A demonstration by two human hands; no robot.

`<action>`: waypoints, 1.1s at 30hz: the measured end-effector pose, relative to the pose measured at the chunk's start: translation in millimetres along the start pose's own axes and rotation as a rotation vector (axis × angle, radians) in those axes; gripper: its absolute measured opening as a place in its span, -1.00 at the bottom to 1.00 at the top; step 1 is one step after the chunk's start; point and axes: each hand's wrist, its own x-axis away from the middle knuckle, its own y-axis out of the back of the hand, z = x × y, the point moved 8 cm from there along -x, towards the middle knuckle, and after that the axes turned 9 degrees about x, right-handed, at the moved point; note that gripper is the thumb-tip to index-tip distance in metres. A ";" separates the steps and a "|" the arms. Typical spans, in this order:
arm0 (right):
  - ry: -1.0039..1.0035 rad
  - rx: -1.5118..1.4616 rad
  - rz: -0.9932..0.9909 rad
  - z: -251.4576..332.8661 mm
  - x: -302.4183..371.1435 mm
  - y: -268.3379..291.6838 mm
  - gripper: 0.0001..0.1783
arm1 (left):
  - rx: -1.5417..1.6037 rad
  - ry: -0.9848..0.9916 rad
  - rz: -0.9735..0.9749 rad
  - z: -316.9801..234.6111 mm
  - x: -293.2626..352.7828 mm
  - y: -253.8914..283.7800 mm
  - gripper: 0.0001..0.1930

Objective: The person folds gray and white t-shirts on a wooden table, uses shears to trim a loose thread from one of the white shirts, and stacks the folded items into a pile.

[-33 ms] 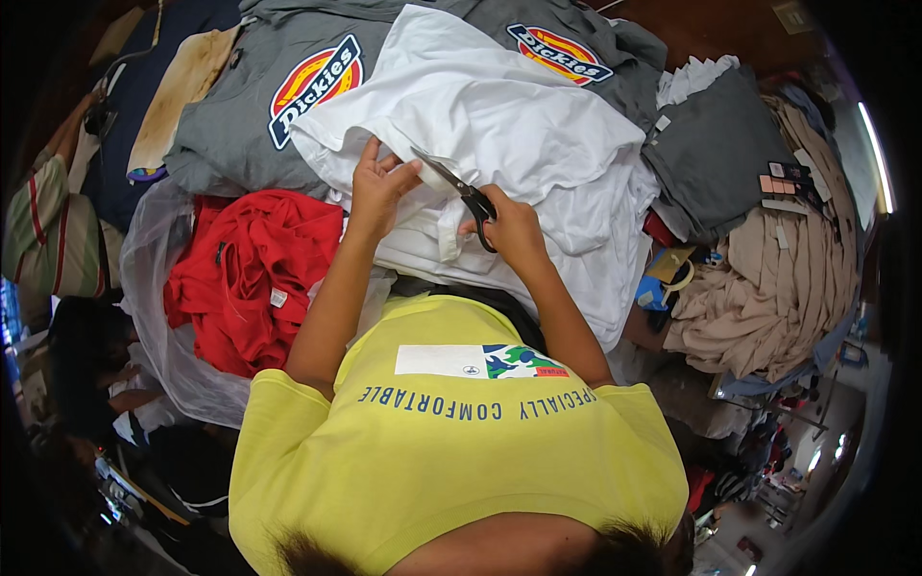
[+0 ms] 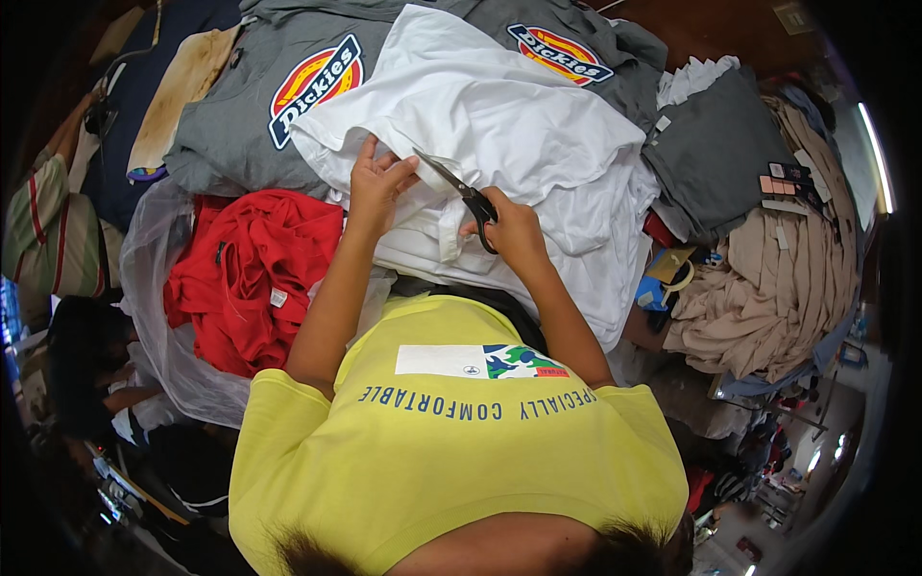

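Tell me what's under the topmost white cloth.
Beneath the topmost white cloth, grey garments show on the far side and more white fabric on the near side; whatever its middle covers is hidden.

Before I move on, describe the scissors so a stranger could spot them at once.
Find the big heap of white cloth beyond the yellow shirt. Over its near side, the right hand holds the scissors, pointing forward and left. Their black handles and metal blade set them apart from the soft white cloth.
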 end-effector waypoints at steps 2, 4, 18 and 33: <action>0.009 0.038 -0.010 -3.5 0.5 -3.3 -0.33 | 0.001 -0.005 -0.037 -0.9 -2.5 5.0 -0.10; 0.055 0.084 -0.066 7.8 1.5 3.6 -0.31 | -0.016 -0.013 -0.001 -1.8 -4.0 6.9 -0.06; 0.092 0.086 -0.082 10.7 -6.2 6.0 -0.49 | 0.025 0.013 0.021 -1.0 -5.2 5.5 -0.33; 0.143 0.162 -0.103 34.0 -11.9 16.1 -0.36 | -0.058 -0.032 0.087 -9.7 2.1 -3.7 -0.52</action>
